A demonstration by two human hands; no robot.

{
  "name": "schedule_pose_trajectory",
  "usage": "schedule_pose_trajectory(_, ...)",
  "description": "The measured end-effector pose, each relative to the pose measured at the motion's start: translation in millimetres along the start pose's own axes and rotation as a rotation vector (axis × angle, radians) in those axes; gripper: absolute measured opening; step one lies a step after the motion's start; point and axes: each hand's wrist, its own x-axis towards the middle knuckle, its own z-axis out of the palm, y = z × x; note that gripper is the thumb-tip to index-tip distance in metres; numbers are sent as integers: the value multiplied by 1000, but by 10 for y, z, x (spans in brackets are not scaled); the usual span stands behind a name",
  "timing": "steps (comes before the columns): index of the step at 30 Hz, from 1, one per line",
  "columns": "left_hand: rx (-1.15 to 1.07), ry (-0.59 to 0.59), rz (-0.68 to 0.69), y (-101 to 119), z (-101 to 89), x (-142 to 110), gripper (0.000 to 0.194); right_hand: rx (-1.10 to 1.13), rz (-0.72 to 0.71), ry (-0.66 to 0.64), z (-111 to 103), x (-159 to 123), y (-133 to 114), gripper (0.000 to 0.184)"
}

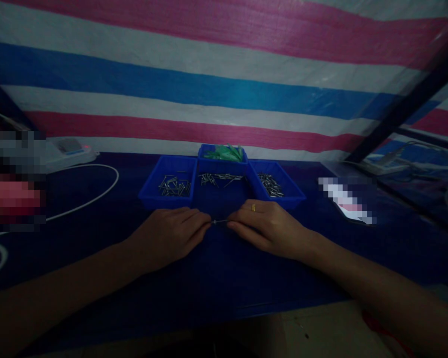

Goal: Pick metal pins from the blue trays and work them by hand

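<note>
A striped sheet (224,64) in pink, white and blue stretched across the whole background. Below it spread a dark blue table (224,281), with the person's bare forearms reaching in from both lower corners. Three blue bins came next in size: a left bin (148,188), a right bin (294,185) and, between and behind them, a back bin (205,155).

The left hand (175,231) was in front of the left bin, the right hand (271,226) in front of the right one, both palm down. At the far left sat a white device (69,153) with a small display, a pale cable (114,184) curving near it. Well to the right lay a flat object (353,211) (its surface was partly pixelated, so I could not tell what it was).

Crumpled green material (227,153) filled the back bin. Slim metal pieces lay in heaps in the left and right bins, and more loose pieces (227,177) lay between them. Smallest were a thin metal piece (220,222), bridging the gap between the hands with each set of fingertips pinched on one end, and a gold-coloured ring (253,207) on the right hand.
</note>
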Motion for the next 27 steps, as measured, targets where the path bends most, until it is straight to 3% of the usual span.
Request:
schedule_pose_trajectory(4,47,57,32,-19,-99,17,20,-17,-42,18,-8,3,4,30)
schedule_pose_trajectory(7,228,88,-11,-109,-236,42,19,-41,-90,84,-20,0,10,26)
schedule_pose_trajectory(11,535,-77,-267,-259,-397,69,24,-94,-218,129,-55,-14,-42,25)
schedule_pose_trajectory(15,523,-238,-395,-321,-443,71,25,-65,-416,229,-216,-44,-273,23)
schedule_pose_trajectory(19,508,-211,-462,-335,-422,52,26,35,-415,126,-511,-65,-597,16)
schedule_pose_trajectory(21,566,-158,-409,-317,-413,43,26,41,-418,-6,-626,-67,-698,16)
schedule_pose_trajectory(23,608,-128,-289,-270,-402,37,25,64,-440,-45,-678,-63,-752,17)
schedule_pose_trajectory(25,588,-7,-170,-204,-375,32,25,78,-361,-19,-678,-59,-797,14)
schedule_pose_trajectory(27,494,23,-58,-136,-327,23,21,71,-288,3,-660,-56,-855,12)
